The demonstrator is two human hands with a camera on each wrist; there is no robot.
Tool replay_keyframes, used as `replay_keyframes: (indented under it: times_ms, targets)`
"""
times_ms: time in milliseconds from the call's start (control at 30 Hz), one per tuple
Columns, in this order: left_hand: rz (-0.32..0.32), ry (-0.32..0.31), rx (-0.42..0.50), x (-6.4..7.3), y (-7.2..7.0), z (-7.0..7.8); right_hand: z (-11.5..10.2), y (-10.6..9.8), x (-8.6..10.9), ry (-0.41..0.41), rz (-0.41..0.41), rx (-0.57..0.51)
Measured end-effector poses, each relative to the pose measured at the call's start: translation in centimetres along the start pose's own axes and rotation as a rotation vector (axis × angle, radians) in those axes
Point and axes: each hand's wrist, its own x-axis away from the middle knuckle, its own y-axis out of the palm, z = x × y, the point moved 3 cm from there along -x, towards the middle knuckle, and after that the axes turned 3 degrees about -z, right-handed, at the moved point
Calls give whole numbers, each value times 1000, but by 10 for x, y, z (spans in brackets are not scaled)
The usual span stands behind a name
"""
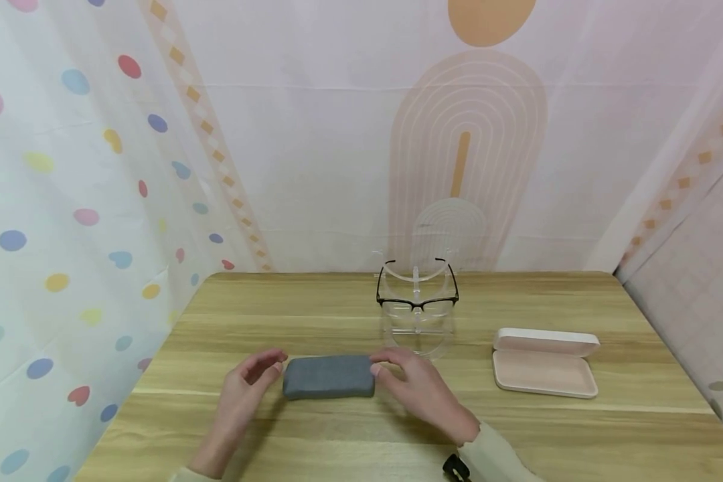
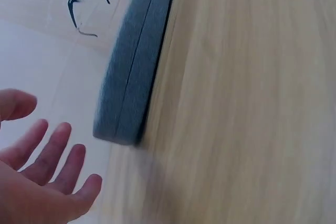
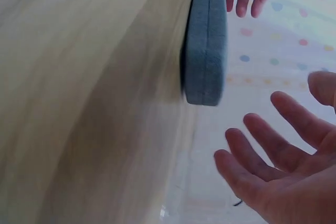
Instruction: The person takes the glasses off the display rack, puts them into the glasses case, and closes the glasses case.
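A closed grey glasses case (image 1: pixel 329 377) lies on the table in front of me, and a thin seam runs along its side in both wrist views. At its left end is my left hand (image 1: pixel 248 388), fingers spread and apart from the case in the left wrist view (image 2: pixel 50 182). My right hand (image 1: pixel 416 388) is at the right end, its fingertips overlapping the case's corner in the head view. The right wrist view shows that hand's fingers (image 3: pixel 262 156) loosely spread, with a gap between them and the case (image 3: pixel 205 45). Neither hand grips anything.
Behind the case, black-framed glasses (image 1: pixel 418 306) sit on a clear display stand (image 1: pixel 416 331). To the right lies an opened white glasses case (image 1: pixel 545 373) with a pinkish lining. The wooden table (image 1: pixel 289 301) ends against a patterned curtain (image 1: pixel 313 167).
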Motion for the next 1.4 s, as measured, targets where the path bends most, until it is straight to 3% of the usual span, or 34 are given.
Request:
replay_keyframes:
  times_ms: [200, 600, 1033, 1400]
  targets:
    - [62, 59, 49, 7, 12, 13, -6, -15, 10, -31, 87, 16]
    - [48, 191, 112, 12, 42, 39, -9, -46, 25, -163, 242, 125]
    - [2, 244, 166, 10, 68, 57, -2, -76, 37, -289, 421, 256]
    - [-34, 271, 178, 0, 87, 67, 10, -99, 38, -279, 526, 282]
